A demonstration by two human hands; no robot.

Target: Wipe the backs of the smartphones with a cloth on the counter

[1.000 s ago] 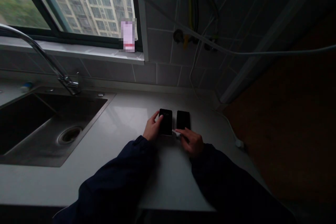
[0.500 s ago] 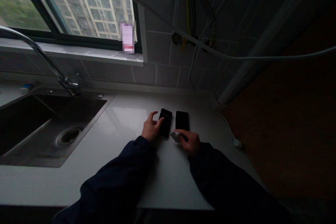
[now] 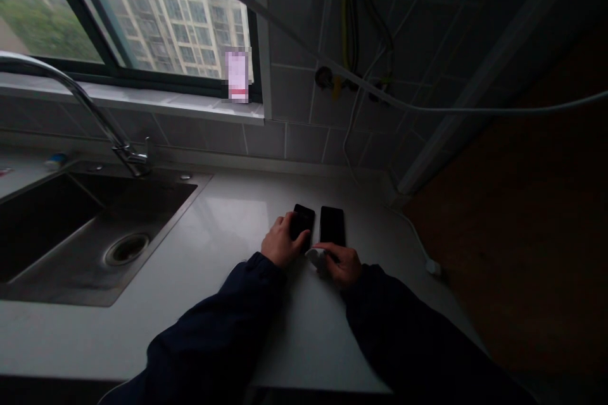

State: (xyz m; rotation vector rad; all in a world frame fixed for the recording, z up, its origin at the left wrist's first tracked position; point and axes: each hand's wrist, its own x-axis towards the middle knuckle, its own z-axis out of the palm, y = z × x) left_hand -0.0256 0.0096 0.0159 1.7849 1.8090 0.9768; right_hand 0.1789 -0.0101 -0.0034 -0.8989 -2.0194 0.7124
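Two black smartphones lie side by side on the pale countertop (image 3: 209, 253). Around the lower half of the left smartphone (image 3: 303, 220) closes my left hand (image 3: 281, 243), fingers along its left edge and thumb at its right edge. My right hand (image 3: 344, 266) pinches a small crumpled white tissue (image 3: 316, 257) between thumb and fingers. That hand is just below the right smartphone (image 3: 332, 225), partly covering its lower end. The left phone's screen looks dark, and its lower part is hidden by my left hand.
A steel sink (image 3: 156, 247) with a curved faucet (image 3: 90, 101) is on the left. A pixelated pinkish object (image 3: 238, 76) stands on the windowsill. One white cable (image 3: 456, 110) hangs across the view; a white plug (image 3: 432, 266) rests at the counter's right edge.
My left hand has closed from a spread pose onto the left smartphone, whose lit screen text is no longer visible. My right hand still pinches the tissue. The view has shifted slightly.
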